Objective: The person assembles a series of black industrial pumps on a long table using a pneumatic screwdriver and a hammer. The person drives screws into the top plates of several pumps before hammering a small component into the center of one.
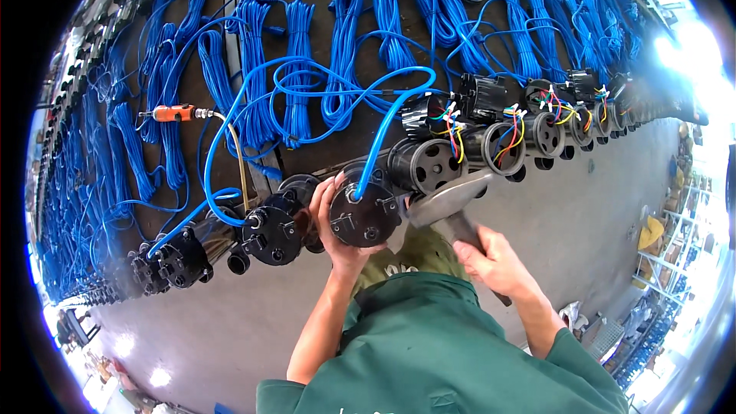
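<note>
My left hand [331, 224] grips the end of a black round pump body [366, 215] at the bench's front edge, with a blue cable [383, 134] running out of its top. My right hand [494, 261] holds the handle of a metal hammer [452, 198]. The hammer's head sits against the right side of that pump body. Just left of it, another capped black pump body [272, 231] lies on the bench.
Black motor housings [502, 146] with coloured wires line the bench edge to the right. More capped pumps [178, 258] lie to the left. Coils of blue cable [295, 69] cover the dark bench. An orange air tool [175, 113] lies among them. Grey floor [590, 222] is below.
</note>
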A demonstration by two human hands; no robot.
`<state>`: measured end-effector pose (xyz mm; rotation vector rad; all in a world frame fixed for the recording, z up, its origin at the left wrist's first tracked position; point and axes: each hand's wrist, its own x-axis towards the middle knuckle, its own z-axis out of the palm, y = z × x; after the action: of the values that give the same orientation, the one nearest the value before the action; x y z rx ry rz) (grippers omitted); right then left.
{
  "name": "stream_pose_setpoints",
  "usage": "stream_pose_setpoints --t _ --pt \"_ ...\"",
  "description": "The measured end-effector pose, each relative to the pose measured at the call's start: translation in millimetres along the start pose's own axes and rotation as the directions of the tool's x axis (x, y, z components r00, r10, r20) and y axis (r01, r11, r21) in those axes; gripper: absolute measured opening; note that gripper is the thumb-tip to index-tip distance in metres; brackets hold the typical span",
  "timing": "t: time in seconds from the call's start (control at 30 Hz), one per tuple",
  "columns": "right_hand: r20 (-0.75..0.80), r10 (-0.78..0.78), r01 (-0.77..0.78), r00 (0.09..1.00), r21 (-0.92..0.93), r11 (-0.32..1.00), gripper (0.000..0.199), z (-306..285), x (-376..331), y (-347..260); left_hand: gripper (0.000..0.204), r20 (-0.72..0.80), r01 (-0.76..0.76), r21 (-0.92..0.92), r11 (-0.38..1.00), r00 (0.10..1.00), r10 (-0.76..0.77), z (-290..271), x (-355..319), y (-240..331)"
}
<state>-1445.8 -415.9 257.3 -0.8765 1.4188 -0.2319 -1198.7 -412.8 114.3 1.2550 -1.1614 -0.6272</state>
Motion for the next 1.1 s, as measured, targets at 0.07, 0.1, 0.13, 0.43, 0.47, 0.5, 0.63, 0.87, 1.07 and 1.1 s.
stream_pose_setpoints --t 0.07,0.1,0.13,0.43,0.47,0.5,0.63,0.87,1.07,1.1 --pt "-0.073 -0.009 0.019 0.997 0.14 0.99 0.033 1.4 -3.8 -5.8 0.121 0.047 0.012 0.05 0.999 0.999 -0.015 -2.1 2.0 1.0" --pt "-0.093 -0.076 0.077 0.993 0.001 0.997 0.032 4.6 -1.3 5.8 0.121 0.07 0.017 0.075 0.997 0.997 -0.022 -3.1 2.9 1.5" --pt "-0.105 -0.151 0.134 0.983 -0.147 0.98 0.031 11.4 4.0 13.0 0.12 0.094 -0.013 0.098 0.995 0.996 0.004 -4.5 3.3 1.1" --pt "-0.173 -0.156 0.168 0.972 0.054 0.984 0.023 -4.9 -8.7 -14.4 0.121 0.094 0.003 0.001 1.0 0.996 -0.003 -5.2 1.4 1.3" --pt "-0.176 -0.152 0.161 0.973 0.036 0.986 0.023 -7.3 -8.6 -14.5 0.121 0.1 0.015 -0.017 1.0 0.995 -0.013 -5.1 0.1 0.6" --pt "-0.174 -0.143 0.154 0.974 0.054 0.987 0.023 -5.9 -8.8 -16.7 0.122 0.105 0.027 -0.034 0.999 0.994 -0.023 -5.2 -1.4 0.1" --pt "-0.179 -0.216 0.209 0.96 -0.062 0.976 0.023 -1.1 -11.4 -11.6 0.121 0.095 0.014 0.024 1.0 0.995 -0.016 -5.0 -2.8 7.3" --pt "-0.171 -0.763 0.633 0.623 -0.463 0.621 0.019 20.4 -37.1 -52.4 0.117 0.067 0.035 0.022 0.999 0.997 -0.036 -9.4 0.3 12.8" --pt "-0.012 -0.631 0.407 0.776 -0.755 0.514 0.023 34.3 -18.8 -57.8 0.115 0.057 0.029 -0.068 0.997 0.998 -0.026 -11.4 -3.8 5.5" --pt "0.013 -0.623 0.431 0.782 -0.733 0.526 0.022 33.1 -27.4 -69.2 0.116 0.061 0.035 -0.048 0.998 0.998 -0.032 -14.2 -5.1 4.7"
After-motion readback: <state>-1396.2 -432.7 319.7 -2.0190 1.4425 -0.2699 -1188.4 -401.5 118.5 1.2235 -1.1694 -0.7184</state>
